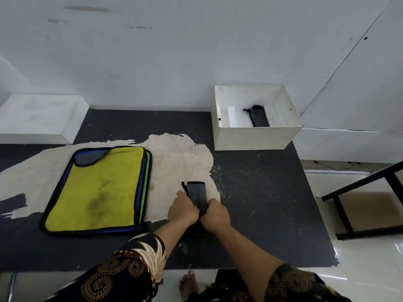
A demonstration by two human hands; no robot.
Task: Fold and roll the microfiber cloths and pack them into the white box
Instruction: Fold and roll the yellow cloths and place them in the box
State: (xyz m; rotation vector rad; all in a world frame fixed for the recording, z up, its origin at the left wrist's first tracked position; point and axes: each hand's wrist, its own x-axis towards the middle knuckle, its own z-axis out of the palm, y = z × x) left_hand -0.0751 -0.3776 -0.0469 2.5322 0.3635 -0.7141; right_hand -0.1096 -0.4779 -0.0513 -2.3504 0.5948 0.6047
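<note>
Grey cloth [197, 196] lies on the desk [261, 203], its near end clasped by left grip [183, 209] and right grip [216, 214]. Yellow-topped stack [102, 188] lies leftward; white box [255, 137] at the far right corner holds one roll [260, 119].

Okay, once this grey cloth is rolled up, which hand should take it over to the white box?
Right, probably. The white box stands at the far right, and the right hand grips the grey cloth on that side. The left hand would have to cross over.
</note>
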